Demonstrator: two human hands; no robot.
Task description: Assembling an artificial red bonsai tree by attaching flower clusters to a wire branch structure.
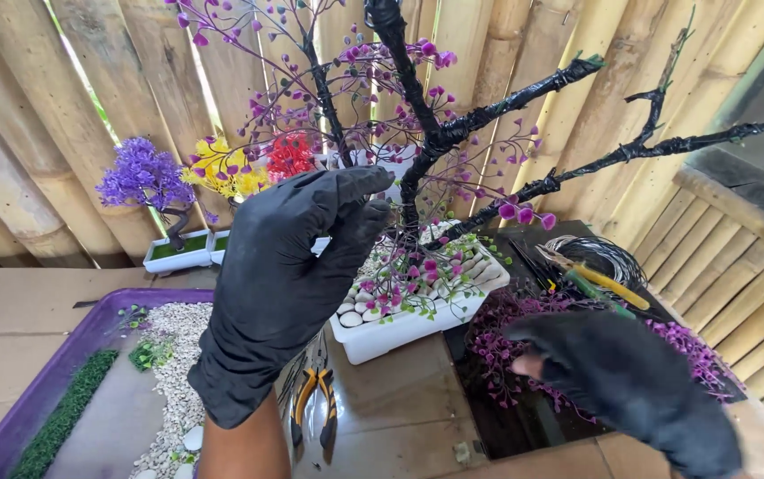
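Head view. We have both hands in black gloves. Our left hand (289,266) is raised in front of the artificial tree (417,151), a trunk and branches wrapped in black tape, some bare and some carrying small purple blossoms. The fingers (346,191) point up and to the right, close together and slightly curled, with the tips just beside the trunk at about mid-height. We cannot tell whether they touch or pinch a thin twig there; the glove hides the contact.

The tree stands in a white rectangular planter (400,328) filled with white pebbles and small green and pink sprigs. The planter sits on a dark, glossy table top, just behind and right of the left wrist.

Our right hand (622,377) is low at the right, well apart from the trunk, over a heap of loose purple flower sprigs (506,346). Its glove leaves a fingertip bare. The fingers are loosely bent; we cannot tell whether they hold anything.

Also noted:
- orange-handled pliers (315,404) on the table under the left forearm
- a coil of wire (595,253) with a yellow-handled tool right of the planter
- a purple tray (63,364) at left with gravel and green turf strips
- three small finished trees (213,173), purple, yellow, red, against the bamboo wall
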